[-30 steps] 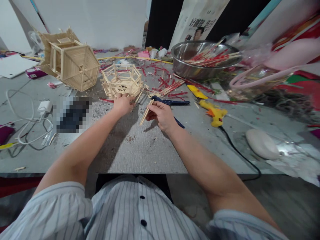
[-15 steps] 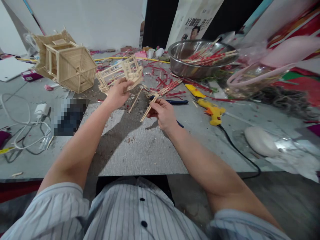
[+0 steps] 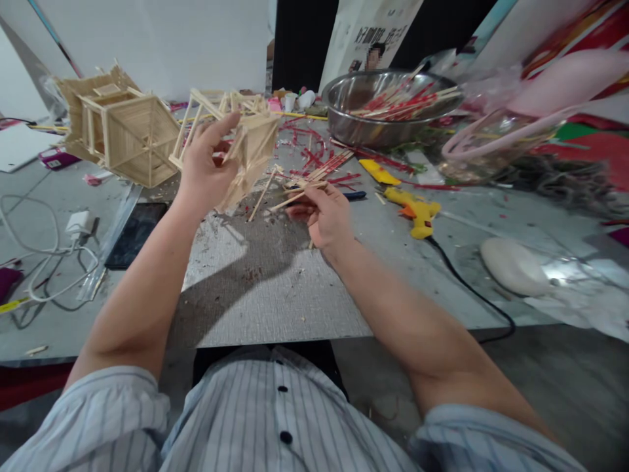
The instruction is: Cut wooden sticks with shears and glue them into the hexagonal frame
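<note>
Works with bare forearms over a wide gray bench [image 3: 393,246], littered with scraps and tools. Has a steel basin [image 3: 361,136] toward the far right, partly filled with red and pale sticks. Has a pale stick-built model [image 3: 142,141] toward the far left, tipped and showing a six-sided slatted face. Holds a smaller open frame [image 3: 258,147], also made of pale sticks, just right of that model, tilted steeply over the left-middle of the bench; possibly lifted wholly clear of the surface, though hard to tell at the lower edge. Grips this frame from its near side in the left hand [image 3: 204,167], with fingers partly curled around the sticks and with one finger pointing upward. Holds the right hand [image 3: 329,216] lower and to the right of the frame, well apart from the left, with thumb and fingers pressed together, pinching thin pale sticks [image 3: 285,204]. Has a yellow glue gun [image 3: 417,211] lying beyond the right wrist, trailing a black cord [image 3: 455,274]; a black phone [image 3: 135,235] lying flat near the left forearm; a white rounded object [image 3: 514,265] farther right; and a white charger [image 3: 80,223] left of the phone. Shows red strips [image 3: 314,157] scattered behind the right hand, and one loose stick [image 3: 262,195] lying between the frame and that hand.
</note>
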A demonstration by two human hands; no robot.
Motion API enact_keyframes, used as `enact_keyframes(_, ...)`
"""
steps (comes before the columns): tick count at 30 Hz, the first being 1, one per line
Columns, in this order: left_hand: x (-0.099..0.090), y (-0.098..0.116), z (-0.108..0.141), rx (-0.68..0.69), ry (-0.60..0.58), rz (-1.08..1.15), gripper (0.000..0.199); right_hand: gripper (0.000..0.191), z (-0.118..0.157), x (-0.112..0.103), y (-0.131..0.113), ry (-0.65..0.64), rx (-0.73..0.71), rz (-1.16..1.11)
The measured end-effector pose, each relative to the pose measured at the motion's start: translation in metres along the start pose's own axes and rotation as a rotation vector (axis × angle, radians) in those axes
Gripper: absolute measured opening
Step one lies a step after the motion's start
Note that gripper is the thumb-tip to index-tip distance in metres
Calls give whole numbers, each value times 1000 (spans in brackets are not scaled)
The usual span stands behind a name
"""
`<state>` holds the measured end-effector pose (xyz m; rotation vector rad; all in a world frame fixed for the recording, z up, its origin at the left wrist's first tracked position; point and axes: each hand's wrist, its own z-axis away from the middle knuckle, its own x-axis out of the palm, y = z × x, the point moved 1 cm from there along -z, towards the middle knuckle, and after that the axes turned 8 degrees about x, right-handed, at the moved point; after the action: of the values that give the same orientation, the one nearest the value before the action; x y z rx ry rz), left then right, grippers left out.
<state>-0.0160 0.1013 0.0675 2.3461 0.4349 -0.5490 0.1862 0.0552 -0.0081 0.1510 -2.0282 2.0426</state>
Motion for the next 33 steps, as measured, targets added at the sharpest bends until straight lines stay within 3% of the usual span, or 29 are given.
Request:
enact_keyframes(4, 1, 6, 0, 16, 41, 213, 59, 26, -4, -3, -2, -18, 33, -105)
enact_keyframes(8, 9, 7, 4, 32, 45, 255, 56, 20, -3, -2, -4, -18, 34, -139)
enact_keyframes(10, 12, 7, 6, 20, 24, 250, 56, 20, 1, -3, -7, 33, -38, -81)
enact_keyframes(13, 12, 9, 7, -52, -12, 186, 58, 22, 8, -4, -17, 109, -257, 100)
enact_keyframes(17, 10, 13, 5, -89, -18, 218, 61, 23, 9, -3, -35, 60, -414, 306)
enact_keyframes(23, 7, 17, 3, -39, -9, 376, 57, 7, -2, 8, -65, 47, -605, 615)
enact_keyframes(28, 4, 19, 2, 1, 10, 518, 54, 9, -7, 17, -75, 25, -626, 681)
enact_keyframes(33, 5, 18, 3, -38, -9, 318, 55, 13, -11, 27, -75, -46, -612, 657)
